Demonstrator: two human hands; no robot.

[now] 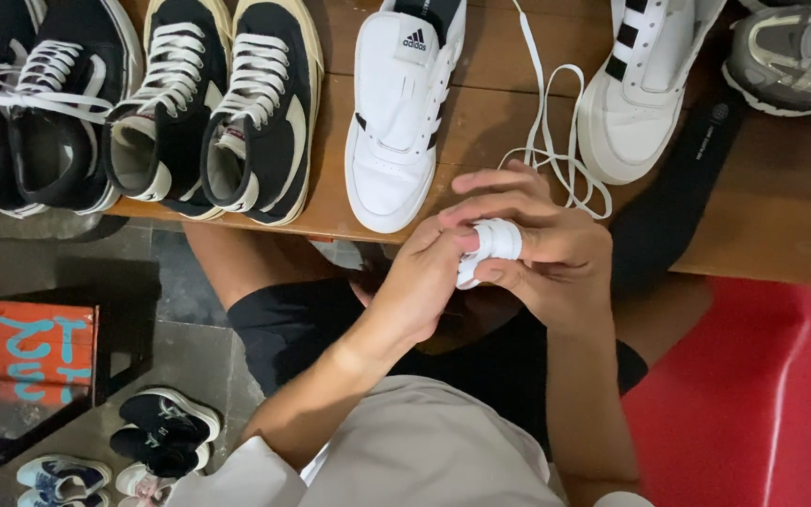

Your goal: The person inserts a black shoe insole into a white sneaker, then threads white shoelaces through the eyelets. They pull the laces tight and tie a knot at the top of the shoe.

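winding around the fingers of the right hand (pixel 556 258) is a flat white woven shoelace (pixel 495 240), coiled into a compact band at the frame's centre; the left hand (pixel 429 277) pinches the coil from the 9 o'clock side, both grips narrow and closed on it. at 12 o'clock lies a brown wooden table (pixel 781 197) with a smooth planked top. on it rest two white leather sneakers (pixel 396 122), unlaced, with black stripes; a loose white lace (pixel 556 141) curls between them. at 10 o'clock stand four black canvas high-tops (pixel 171 103) with cream rubber soles and white laces. at 1 o'clock sits one grey mesh trainer (pixel 790 56). a red glossy stool (pixel 753 394) fills 4 o'clock.
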